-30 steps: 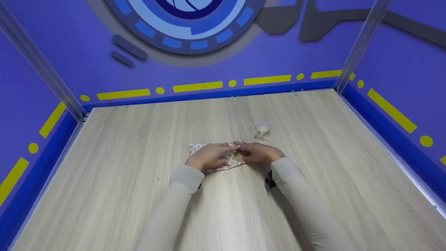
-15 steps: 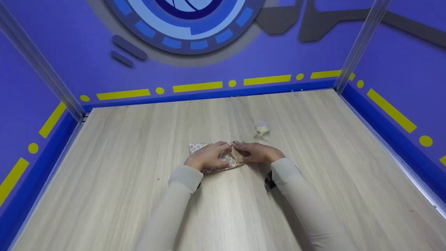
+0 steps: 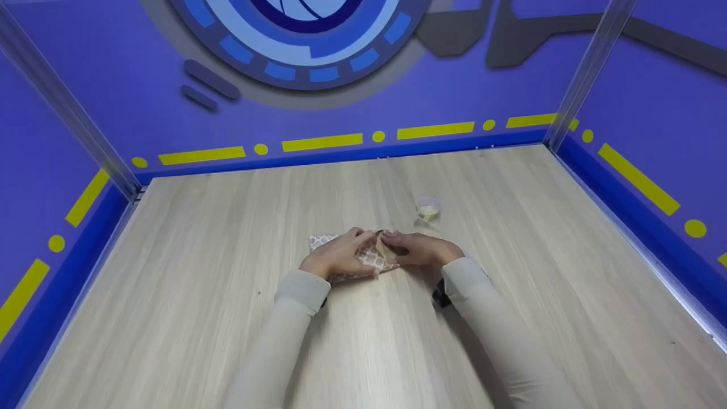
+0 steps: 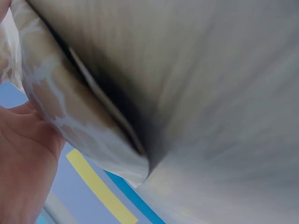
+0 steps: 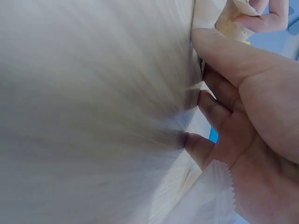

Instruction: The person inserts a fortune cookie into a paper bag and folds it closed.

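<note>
A flat package with a white and tan lattice pattern [image 3: 370,259] lies on the table under both hands. My left hand [image 3: 336,257] grips it from the left, fingers bent over the far side and thumb at the near edge. At its right end, my right hand [image 3: 425,249] pinches a folded tan flap [image 3: 388,251]. The left wrist view shows the package's curved side [image 4: 70,102] against the palm of the left hand [image 4: 29,158]. In the right wrist view, the thumb of my right hand [image 5: 252,102] presses the package edge [image 5: 204,13].
A small roll of tape [image 3: 428,212] rests on the table [image 3: 227,227] beyond my right hand. A clear strip with a serrated edge [image 5: 216,186] shows close to the right palm. Blue panels [image 3: 113,102] stand at the back and both sides.
The fingers of my left hand have drawn back a little to the left, and its thumb has come down to the near edge. More of the tan flap shows. The right hand has barely moved.
</note>
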`<state>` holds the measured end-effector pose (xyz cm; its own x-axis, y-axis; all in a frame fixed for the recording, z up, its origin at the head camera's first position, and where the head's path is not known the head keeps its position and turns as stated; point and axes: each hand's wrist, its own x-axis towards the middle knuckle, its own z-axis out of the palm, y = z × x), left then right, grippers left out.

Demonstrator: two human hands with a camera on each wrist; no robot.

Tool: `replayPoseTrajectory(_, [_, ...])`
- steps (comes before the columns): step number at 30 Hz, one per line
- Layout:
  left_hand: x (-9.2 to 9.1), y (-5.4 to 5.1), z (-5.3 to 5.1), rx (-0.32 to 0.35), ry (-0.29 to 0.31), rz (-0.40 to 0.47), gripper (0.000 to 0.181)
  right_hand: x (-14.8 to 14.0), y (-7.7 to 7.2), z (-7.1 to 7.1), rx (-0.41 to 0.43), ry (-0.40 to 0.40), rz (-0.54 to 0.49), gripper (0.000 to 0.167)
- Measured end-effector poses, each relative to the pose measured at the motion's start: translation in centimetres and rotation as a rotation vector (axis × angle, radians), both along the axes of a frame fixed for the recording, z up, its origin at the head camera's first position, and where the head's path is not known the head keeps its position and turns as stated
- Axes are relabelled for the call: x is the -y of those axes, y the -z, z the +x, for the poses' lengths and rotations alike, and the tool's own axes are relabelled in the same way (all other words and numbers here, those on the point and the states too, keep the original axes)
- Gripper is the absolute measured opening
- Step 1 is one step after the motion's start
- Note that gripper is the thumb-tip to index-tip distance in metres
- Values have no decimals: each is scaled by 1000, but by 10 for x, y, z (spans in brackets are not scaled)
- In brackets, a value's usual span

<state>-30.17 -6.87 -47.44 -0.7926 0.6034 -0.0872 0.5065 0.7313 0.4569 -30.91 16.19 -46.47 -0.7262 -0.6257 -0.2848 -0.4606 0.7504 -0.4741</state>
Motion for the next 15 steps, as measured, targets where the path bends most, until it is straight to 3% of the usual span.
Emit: replayPoseTrajectory(15, [-1, -1, 1, 2, -37, 11, 66, -3, 1, 2, -51, -5, 0, 59])
